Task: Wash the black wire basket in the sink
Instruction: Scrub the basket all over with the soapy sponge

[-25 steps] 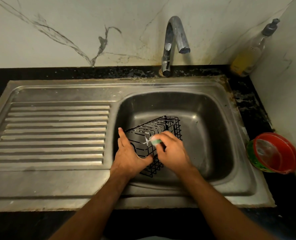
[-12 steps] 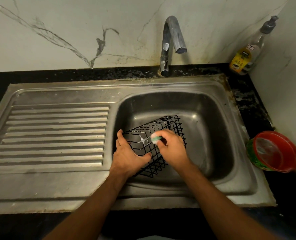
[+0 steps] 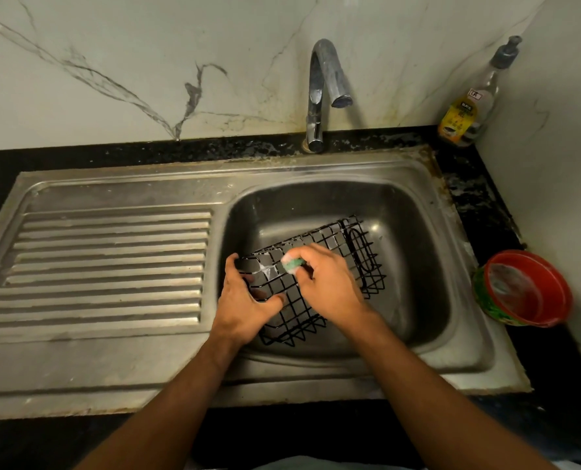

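Note:
The black wire basket lies tilted in the steel sink bowl, its grid side facing up. My left hand grips its near left end, thumb hooked through the wires. My right hand pinches a small green scrub pad with white foam and presses it on the basket's top grid. A smear of foam sits on the wires beside the pad. The basket's near lower edge shows below my hands.
The tap stands behind the bowl; no water runs. A ribbed draining board lies to the left. A soap pump bottle stands in the back right corner. A red tub sits on the black counter at the right.
The basket has turned so its far end swings right and more grid faces up. My right hand with the pad has moved slightly up along the grid. My left hand keeps its grip.

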Demonstrator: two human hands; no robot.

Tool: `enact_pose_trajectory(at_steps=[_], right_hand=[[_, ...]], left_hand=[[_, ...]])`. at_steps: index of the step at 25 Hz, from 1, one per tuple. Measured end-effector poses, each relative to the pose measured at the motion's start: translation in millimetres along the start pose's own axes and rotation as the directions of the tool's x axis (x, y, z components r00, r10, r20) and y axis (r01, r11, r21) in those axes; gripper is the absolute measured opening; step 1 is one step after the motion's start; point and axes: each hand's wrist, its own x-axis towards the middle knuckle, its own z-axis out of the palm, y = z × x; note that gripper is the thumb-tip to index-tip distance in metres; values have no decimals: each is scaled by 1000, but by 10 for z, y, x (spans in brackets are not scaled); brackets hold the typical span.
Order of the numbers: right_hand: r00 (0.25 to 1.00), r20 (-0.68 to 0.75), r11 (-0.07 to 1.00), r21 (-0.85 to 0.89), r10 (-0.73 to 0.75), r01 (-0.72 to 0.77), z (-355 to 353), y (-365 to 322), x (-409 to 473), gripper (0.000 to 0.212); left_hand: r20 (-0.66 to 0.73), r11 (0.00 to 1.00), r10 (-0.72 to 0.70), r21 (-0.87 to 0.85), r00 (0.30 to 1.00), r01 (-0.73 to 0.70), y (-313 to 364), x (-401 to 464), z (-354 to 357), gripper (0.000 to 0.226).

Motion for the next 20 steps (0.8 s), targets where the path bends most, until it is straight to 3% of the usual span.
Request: enact_pose_trajectory(at_steps=[4,13,16,20], right_hand=[[999,-37,1000,-21,-11,10,-2,41,-121,28],[988,-135,987,-149,-73,52,100,41,-246,20],[986,-141,983,-145,89,-110,-21,183,-220,36],[919,-234,919,-165,316,-358,-157,423,-195,27]], left_hand=[[90,1000,20,11,996,-21,5,-10,-10,125],[118,994,-2,108,993,-11,21,5,9,126],[118,991,-16,134,993,0,2,23,29,129],[127,988,-21,156,992,1,8,39,36,135]])
